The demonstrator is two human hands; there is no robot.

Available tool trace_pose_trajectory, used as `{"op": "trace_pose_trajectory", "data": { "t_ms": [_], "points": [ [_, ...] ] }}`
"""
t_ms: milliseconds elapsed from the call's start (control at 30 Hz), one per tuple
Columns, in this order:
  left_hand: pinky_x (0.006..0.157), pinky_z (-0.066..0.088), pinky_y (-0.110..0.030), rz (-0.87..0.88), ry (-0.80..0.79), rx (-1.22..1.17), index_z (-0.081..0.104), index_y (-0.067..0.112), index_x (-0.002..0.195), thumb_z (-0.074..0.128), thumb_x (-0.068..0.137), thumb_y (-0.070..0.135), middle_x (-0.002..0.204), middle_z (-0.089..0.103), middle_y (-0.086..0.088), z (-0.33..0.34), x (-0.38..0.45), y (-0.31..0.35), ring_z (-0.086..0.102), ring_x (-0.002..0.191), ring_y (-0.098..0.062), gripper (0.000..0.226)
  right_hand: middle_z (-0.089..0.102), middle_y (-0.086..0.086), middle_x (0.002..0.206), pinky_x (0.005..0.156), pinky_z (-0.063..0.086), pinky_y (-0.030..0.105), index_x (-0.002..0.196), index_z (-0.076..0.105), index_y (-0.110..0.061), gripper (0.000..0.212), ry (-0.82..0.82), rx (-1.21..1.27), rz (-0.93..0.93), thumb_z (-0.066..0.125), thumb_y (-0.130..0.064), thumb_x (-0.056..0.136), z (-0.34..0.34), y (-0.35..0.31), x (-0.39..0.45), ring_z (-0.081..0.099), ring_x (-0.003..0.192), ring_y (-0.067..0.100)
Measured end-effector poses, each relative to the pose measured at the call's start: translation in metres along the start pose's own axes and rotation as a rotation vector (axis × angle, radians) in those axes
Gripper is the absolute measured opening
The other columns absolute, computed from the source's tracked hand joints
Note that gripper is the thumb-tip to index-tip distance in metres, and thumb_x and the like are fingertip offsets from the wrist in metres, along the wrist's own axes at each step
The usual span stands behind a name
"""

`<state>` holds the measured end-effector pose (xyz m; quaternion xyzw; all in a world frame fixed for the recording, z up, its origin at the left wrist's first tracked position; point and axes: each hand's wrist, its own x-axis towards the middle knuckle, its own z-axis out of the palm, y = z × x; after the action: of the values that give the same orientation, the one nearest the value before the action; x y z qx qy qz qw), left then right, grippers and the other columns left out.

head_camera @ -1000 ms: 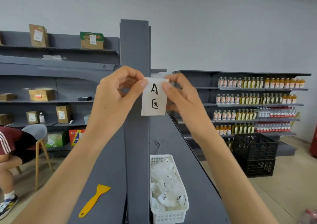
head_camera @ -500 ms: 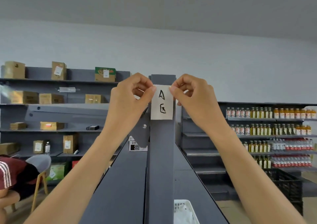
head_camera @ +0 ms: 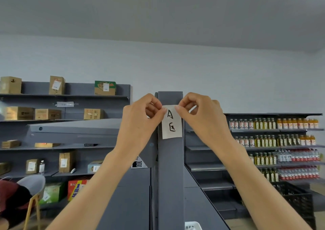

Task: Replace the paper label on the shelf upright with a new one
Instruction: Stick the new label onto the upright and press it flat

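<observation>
A white paper label [head_camera: 172,126] with black handwritten marks lies against the front of the grey shelf upright [head_camera: 170,173], close to its top end. My left hand [head_camera: 140,122] pinches the label's top left corner between thumb and forefinger. My right hand [head_camera: 202,117] pinches its top right corner the same way. The label's lower edge hangs free, slightly tilted. Whether it sticks to the metal I cannot tell.
Grey shelves with cardboard boxes [head_camera: 19,113] fill the left wall. Shelves of bottles [head_camera: 274,124] stand at the right, with black crates [head_camera: 297,199] below. A white basket [head_camera: 193,226] peeks in at the bottom. A seated person [head_camera: 12,198] on a chair is at the lower left.
Both hands raised the label from chest height to the top of the upright and laid it against the front face. My view tilted upward with them.
</observation>
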<state>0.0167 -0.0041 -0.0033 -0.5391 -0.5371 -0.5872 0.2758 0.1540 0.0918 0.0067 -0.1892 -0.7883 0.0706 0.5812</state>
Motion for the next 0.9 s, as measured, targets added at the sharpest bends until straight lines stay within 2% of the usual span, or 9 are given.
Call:
{"op": "trace_pose_trajectory", "data": {
  "t_ms": [100, 167, 300, 367, 467, 633, 700, 800, 900],
  "points": [
    [0.062, 0.048, -0.006, 0.022, -0.004, 0.083, 0.066, 0.02, 0.084, 0.074, 0.087, 0.024, 0.072, 0.069, 0.012, -0.001, 0.002, 0.003, 0.065, 0.078, -0.001, 0.01, 0.068, -0.013, 0.077, 0.062, 0.046, 0.024, 0.085, 0.066, -0.029, 0.011, 0.0, -0.082, -0.026, 0.066, -0.038, 0.091, 0.0, -0.003, 0.001, 0.063, 0.071, 0.007],
    [0.064, 0.049, -0.008, 0.018, -0.016, 0.125, 0.066, 0.019, 0.084, 0.073, 0.087, 0.025, 0.071, 0.069, 0.011, -0.001, 0.004, 0.004, 0.066, 0.069, -0.005, 0.01, 0.069, -0.011, 0.078, 0.058, 0.045, 0.023, 0.086, 0.066, -0.027, 0.013, -0.005, -0.143, -0.042, 0.066, -0.039, 0.091, -0.001, -0.005, 0.003, 0.064, 0.073, 0.01],
    [0.057, 0.047, -0.014, 0.01, -0.045, 0.203, 0.063, 0.017, 0.087, 0.074, 0.086, 0.033, 0.069, 0.066, 0.008, -0.005, 0.009, 0.006, 0.061, 0.065, -0.003, 0.02, 0.067, -0.008, 0.074, 0.057, 0.043, 0.024, 0.083, 0.064, -0.023, 0.042, 0.013, -0.248, -0.051, 0.067, -0.064, 0.083, -0.002, -0.006, 0.009, 0.064, 0.071, 0.015],
    [0.062, 0.05, -0.024, -0.004, -0.065, 0.214, 0.052, 0.016, 0.099, 0.075, 0.084, 0.039, 0.074, 0.062, 0.004, -0.008, 0.011, 0.006, 0.06, 0.069, -0.011, 0.036, 0.065, -0.007, 0.075, 0.061, 0.046, 0.029, 0.086, 0.061, -0.021, 0.053, 0.018, -0.248, -0.017, 0.066, -0.073, 0.077, -0.004, -0.003, 0.013, 0.063, 0.071, 0.017],
    [0.067, 0.053, -0.037, 0.054, -0.043, 0.264, 0.042, 0.023, 0.111, 0.072, 0.084, 0.044, 0.083, 0.053, 0.004, -0.008, 0.014, 0.007, 0.056, 0.076, -0.019, 0.046, 0.066, -0.008, 0.081, 0.063, 0.043, 0.031, 0.092, 0.055, -0.021, 0.043, -0.008, -0.144, -0.002, 0.065, -0.062, 0.085, -0.001, 0.0, 0.015, 0.062, 0.074, 0.016],
    [0.068, 0.052, -0.033, 0.172, 0.031, 0.295, 0.046, 0.027, 0.12, 0.069, 0.085, 0.039, 0.109, 0.049, 0.006, -0.001, 0.009, 0.004, 0.051, 0.101, -0.011, 0.044, 0.053, -0.008, 0.066, 0.061, 0.046, 0.035, 0.093, 0.047, -0.02, 0.032, 0.057, -0.124, -0.105, 0.062, -0.048, 0.094, 0.008, 0.0, 0.005, 0.055, 0.063, 0.016],
    [0.078, 0.052, -0.033, 0.174, 0.029, 0.282, 0.047, 0.027, 0.125, 0.071, 0.082, 0.042, 0.121, 0.049, 0.004, -0.001, 0.003, -0.004, 0.05, 0.112, -0.016, 0.051, 0.046, -0.01, 0.063, 0.058, 0.045, 0.034, 0.095, 0.043, -0.022, 0.032, 0.062, -0.119, -0.121, 0.061, -0.048, 0.094, 0.012, 0.006, -0.004, 0.05, 0.06, 0.012],
    [0.097, 0.04, -0.032, 0.194, -0.018, 0.278, 0.045, 0.03, 0.133, 0.071, 0.075, 0.052, 0.138, 0.042, 0.003, 0.0, -0.012, -0.015, 0.042, 0.128, -0.018, 0.068, 0.042, -0.012, 0.066, 0.056, 0.045, 0.031, 0.101, 0.04, -0.025, 0.037, 0.048, -0.122, -0.128, 0.062, -0.053, 0.091, 0.021, 0.018, -0.022, 0.047, 0.06, 0.009],
    [0.11, 0.029, -0.035, 0.219, -0.073, 0.316, 0.035, 0.037, 0.141, 0.073, 0.069, 0.058, 0.151, 0.03, 0.003, 0.002, -0.028, -0.021, 0.026, 0.143, -0.018, 0.084, 0.045, -0.018, 0.08, 0.053, 0.048, 0.026, 0.106, 0.038, -0.031, 0.039, 0.106, -0.169, -0.196, 0.064, -0.052, 0.087, 0.031, 0.029, -0.044, 0.047, 0.068, 0.002]
  ]
}}
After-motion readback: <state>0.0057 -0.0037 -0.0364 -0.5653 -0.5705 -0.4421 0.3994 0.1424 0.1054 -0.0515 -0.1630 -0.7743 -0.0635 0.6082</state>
